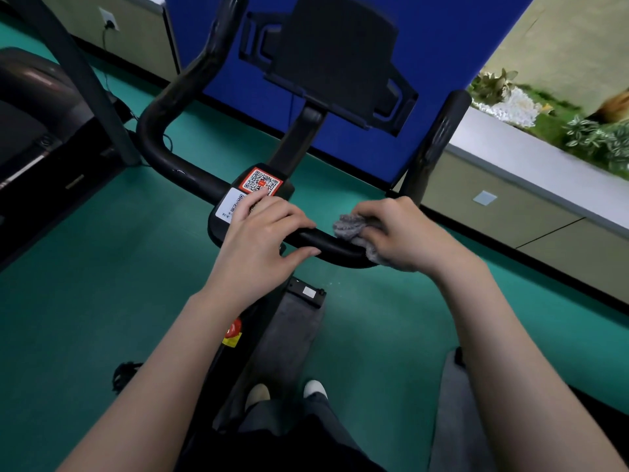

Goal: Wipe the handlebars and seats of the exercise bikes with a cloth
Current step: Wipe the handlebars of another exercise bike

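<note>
R hand [405, 233] clutches gray cloth [347, 226] on handlebar [160, 141]; L hand [262, 233] rests flat alongside.

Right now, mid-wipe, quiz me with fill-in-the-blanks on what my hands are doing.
The right hand grips a grey ____ against the handlebar.
The left hand rests on the handlebar beside a red-edged ____ code sticker.
The big panel at the back is ____.
Missing: cloth, QR, blue.
</note>
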The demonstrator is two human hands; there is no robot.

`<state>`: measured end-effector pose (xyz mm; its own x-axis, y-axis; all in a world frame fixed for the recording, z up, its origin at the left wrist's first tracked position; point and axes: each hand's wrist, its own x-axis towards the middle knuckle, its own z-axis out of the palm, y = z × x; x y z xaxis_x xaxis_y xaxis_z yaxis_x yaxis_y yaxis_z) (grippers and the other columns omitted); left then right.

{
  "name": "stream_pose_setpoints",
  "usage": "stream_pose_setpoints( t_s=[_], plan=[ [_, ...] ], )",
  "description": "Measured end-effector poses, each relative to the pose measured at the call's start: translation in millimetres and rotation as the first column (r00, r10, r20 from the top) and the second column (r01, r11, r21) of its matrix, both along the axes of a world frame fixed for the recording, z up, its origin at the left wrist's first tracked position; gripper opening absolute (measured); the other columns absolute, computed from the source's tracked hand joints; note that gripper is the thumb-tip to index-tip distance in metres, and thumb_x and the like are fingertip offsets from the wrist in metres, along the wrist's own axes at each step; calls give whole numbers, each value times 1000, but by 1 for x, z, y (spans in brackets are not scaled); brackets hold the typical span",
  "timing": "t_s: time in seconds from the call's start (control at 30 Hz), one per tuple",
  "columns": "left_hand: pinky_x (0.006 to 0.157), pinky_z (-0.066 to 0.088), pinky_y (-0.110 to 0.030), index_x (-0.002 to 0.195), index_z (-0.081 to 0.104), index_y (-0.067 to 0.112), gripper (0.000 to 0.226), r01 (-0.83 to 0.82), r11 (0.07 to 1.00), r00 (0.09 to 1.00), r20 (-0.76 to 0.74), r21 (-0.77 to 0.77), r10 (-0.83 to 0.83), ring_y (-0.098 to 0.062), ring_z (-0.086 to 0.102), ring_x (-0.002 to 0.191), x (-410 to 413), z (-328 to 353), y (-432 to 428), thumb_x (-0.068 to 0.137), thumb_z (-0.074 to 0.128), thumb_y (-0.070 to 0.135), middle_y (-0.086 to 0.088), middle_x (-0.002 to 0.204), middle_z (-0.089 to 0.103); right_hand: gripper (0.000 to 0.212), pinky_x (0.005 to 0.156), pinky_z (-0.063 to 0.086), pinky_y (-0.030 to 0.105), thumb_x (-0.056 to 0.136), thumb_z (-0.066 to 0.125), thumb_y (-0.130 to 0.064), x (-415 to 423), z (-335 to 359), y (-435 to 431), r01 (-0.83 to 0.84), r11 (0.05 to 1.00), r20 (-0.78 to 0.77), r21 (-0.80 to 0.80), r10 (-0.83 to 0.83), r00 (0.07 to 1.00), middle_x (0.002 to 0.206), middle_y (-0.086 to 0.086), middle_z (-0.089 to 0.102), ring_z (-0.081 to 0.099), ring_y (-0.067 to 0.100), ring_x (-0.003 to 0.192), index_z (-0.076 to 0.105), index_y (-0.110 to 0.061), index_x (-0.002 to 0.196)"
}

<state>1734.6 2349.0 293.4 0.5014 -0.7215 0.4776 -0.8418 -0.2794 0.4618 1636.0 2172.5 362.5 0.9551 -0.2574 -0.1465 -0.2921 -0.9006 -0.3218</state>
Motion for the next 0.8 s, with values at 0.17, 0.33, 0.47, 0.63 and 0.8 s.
stream_pose_setpoints(
  t_s=[0.17, 0.33, 0.47, 0.63, 0.8],
  plan=[
    [112, 17, -28, 96, 70, 21, 29, -6, 1000, 1000, -11, -10, 6, -12, 58, 99, 2, 0, 1, 75, 74, 40, 11, 96, 64, 12, 61, 29, 28, 86, 56, -6, 1, 4, -7, 92, 996, 119, 9, -92, 989, 79, 8, 63, 53, 25, 78, 65, -8, 92],
    [112, 17, -28, 97, 70, 21, 29, -4, 1000, 1000, -4, -3, 4, -12, 58, 100, 2, 0, 1, 76, 73, 41, 11, 95, 64, 13, 75, 45, 36, 85, 54, -5, 6, -3, -1, -29, 998, -9, -52, 29, 1000, 85, 12, 68, 58, 29, 86, 65, -6, 92],
    [113, 16, -28, 98, 69, 21, 29, -4, 1000, 1000, -8, -1, 4, -12, 58, 100, 1, -1, 1, 76, 74, 40, 11, 96, 64, 8, 69, 44, 38, 85, 56, -7, 5, 5, -15, -2, 993, 34, -120, 6, 999, 80, 15, 64, 56, 33, 81, 62, -1, 87],
    [113, 18, -31, 97, 70, 20, 29, -6, 1000, 1000, -8, 4, 6, -13, 58, 100, 0, 0, 0, 75, 76, 39, 10, 96, 64, 19, 77, 39, 30, 83, 55, 3, -5, 0, -4, -11, 997, 187, -78, 25, 982, 91, 12, 67, 58, 29, 90, 67, -2, 95],
    [114, 17, -32, 99, 70, 20, 30, -1, 1000, 1000, -6, 14, 1, -12, 58, 101, -1, 0, 0, 77, 73, 40, 10, 97, 64, 20, 80, 41, 34, 82, 55, 4, -11, -12, -8, -24, 994, 208, -108, 46, 977, 90, 13, 66, 56, 31, 92, 67, -3, 96]
  ],
)
